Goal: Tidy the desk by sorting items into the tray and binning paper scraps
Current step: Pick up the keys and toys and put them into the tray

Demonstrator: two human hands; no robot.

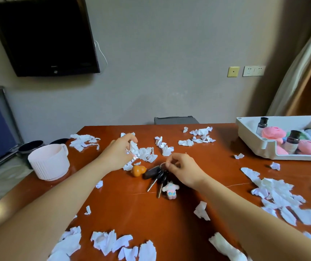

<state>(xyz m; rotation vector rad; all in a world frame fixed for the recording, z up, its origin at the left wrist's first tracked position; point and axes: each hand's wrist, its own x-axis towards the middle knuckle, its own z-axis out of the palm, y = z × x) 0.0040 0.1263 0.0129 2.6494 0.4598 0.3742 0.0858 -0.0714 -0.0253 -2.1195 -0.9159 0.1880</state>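
one red-brown desk [169, 213] carries everything. torn paper scraps [275, 194] lie over much of it, with big heaps at 4 and 6 o'clock near me and smaller drifts at 11 and 1 o'clock by the far edge.

the white tray [252, 140] sits at 2 o'clock from my hands, on the far right corner. in it two dark-capped bottles [293, 143] stand among pink soft things [273, 132]. the ribbed pink cup [49, 162] stands at 9 o'clock by the left edge, its inside hidden from me. a grey edge [175, 120] behind the desk at 12 o'clock may be the bin, but i cannot tell.

my left hand [118, 153] has its fingers curled round a crumpled scrap [133, 146]. my right hand [183, 170], near it at centre, pinches the ring of the key bunch [158, 176] between thumb and fingertips. the bunch lies on the wood with its long axis running from the ring at 12 o'clock to the blades at about 7, toward me. a small plush charm [170, 189] lies at its near end. a little orange figure [138, 170] sits just beside the black fob, at 9 o'clock of the keys.

i judge the keys go to the tray next. my right hand is the nearer one, and the carry runs toward 2 o'clock over mostly bare wood.
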